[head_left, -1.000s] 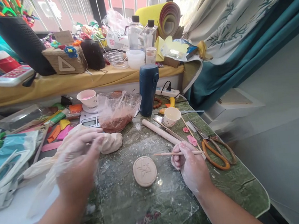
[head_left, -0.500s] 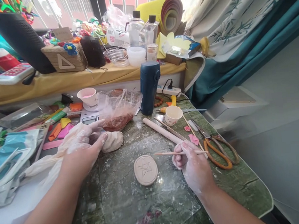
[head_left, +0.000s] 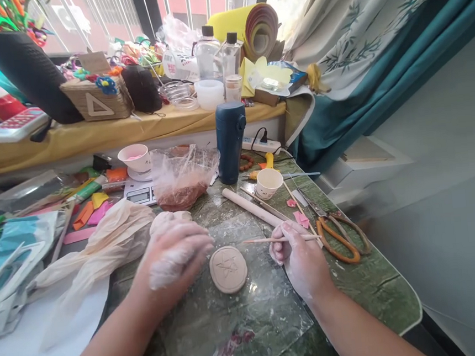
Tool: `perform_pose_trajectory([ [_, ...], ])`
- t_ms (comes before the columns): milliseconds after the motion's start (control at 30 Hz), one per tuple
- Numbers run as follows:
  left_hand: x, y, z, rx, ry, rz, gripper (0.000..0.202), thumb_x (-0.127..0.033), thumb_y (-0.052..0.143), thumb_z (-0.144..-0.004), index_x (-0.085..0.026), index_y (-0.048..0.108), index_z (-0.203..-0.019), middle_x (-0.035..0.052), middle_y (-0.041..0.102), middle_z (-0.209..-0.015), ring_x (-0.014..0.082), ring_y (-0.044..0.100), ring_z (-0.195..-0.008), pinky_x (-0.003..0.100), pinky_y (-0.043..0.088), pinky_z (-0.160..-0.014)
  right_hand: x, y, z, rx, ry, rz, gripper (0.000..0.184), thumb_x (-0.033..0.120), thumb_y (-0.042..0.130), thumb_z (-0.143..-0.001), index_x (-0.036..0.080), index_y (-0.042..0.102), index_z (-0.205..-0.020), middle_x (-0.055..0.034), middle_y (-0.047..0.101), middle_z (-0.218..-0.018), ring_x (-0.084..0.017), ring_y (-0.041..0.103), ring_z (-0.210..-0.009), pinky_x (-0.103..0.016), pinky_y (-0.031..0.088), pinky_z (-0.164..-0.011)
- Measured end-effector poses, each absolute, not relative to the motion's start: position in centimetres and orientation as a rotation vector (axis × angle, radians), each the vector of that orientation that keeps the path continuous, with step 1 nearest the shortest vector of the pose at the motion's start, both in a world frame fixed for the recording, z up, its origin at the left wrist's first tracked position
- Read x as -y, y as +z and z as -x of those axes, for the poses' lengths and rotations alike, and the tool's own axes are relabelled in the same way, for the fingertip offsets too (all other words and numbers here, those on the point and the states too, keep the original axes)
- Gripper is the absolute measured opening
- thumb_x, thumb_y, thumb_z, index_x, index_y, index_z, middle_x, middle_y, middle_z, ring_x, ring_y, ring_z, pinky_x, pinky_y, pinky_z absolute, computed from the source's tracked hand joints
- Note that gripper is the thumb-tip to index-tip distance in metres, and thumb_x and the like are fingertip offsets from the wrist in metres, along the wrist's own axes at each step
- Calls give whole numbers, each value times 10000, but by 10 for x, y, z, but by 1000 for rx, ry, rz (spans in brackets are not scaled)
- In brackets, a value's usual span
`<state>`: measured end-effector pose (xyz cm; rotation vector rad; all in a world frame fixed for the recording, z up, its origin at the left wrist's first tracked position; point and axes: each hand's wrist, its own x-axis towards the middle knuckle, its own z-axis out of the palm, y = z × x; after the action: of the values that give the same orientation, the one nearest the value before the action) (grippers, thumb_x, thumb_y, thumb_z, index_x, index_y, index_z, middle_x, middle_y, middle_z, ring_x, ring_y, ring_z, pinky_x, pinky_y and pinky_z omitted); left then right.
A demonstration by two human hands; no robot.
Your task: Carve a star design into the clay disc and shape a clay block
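A round pale clay disc (head_left: pixel 229 268) with a star scratched into it lies on a clear sheet over the green table (head_left: pixel 368 294). My left hand (head_left: pixel 173 255), dusted white, rests palm down just left of the disc, fingers stretched toward it and holding nothing. My right hand (head_left: pixel 300 258) sits to the disc's right, closed on a thin wooden stick (head_left: pixel 263 240) whose tip points left above the disc. A lump of white dough (head_left: pixel 164 219) lies just behind my left hand.
A wooden rolling pin (head_left: pixel 250 207), a paper cup (head_left: pixel 269 182) and orange-handled scissors (head_left: pixel 338 235) lie right of the disc. Behind stand a blue flask (head_left: pixel 230 142), a plastic bag of brown material (head_left: pixel 183 177) and a scale (head_left: pixel 141 193). Crumpled plastic (head_left: pixel 101 240) lies to the left.
My left hand has left the dough lump and plastic and moved right and nearer, to the disc's left edge. My right hand and the stick have stayed where they were.
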<state>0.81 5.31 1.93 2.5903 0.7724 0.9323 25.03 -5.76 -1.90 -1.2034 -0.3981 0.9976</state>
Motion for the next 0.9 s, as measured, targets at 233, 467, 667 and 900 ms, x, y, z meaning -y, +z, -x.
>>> perform_pose_trajectory([
  [233, -30, 7, -34, -731, 524, -2364, 76, -183, 763, -852, -258, 769, -836, 14, 714, -973, 199, 656, -929, 371, 524, -868, 59, -19, -250, 418, 1005, 1205, 354, 486, 734, -894, 194, 651, -713, 32, 542, -551, -98, 487, -449, -207, 364, -419],
  [467, -35, 1, -33, -704, 543, -2279, 78, -193, 771, -851, -261, 780, -814, 23, 698, -990, 206, 654, -956, 375, 520, -895, 58, -18, -250, 396, 1011, 1198, 344, 473, 756, -870, 193, 656, -696, 24, 550, -589, -100, 489, -482, -209, 369, -425],
  [667, -34, 0, -37, -693, 524, -2310, 87, -208, 735, -889, -248, 758, -815, 28, 694, -979, 208, 657, -938, 380, 526, -872, 57, -14, -248, 374, 1029, 1225, 350, 480, 765, -847, 195, 651, -680, 25, 534, -552, -104, 480, -465, -216, 373, -422],
  [900, -38, -6, -27, -787, 733, -2167, 145, -201, 610, -992, -273, 733, -1017, 19, 722, -1050, 178, 689, -1004, 338, 564, -941, 57, -17, -248, 374, 1036, 1202, 350, 479, 769, -852, 194, 654, -685, 27, 541, -562, -97, 476, -464, -214, 363, -424],
])
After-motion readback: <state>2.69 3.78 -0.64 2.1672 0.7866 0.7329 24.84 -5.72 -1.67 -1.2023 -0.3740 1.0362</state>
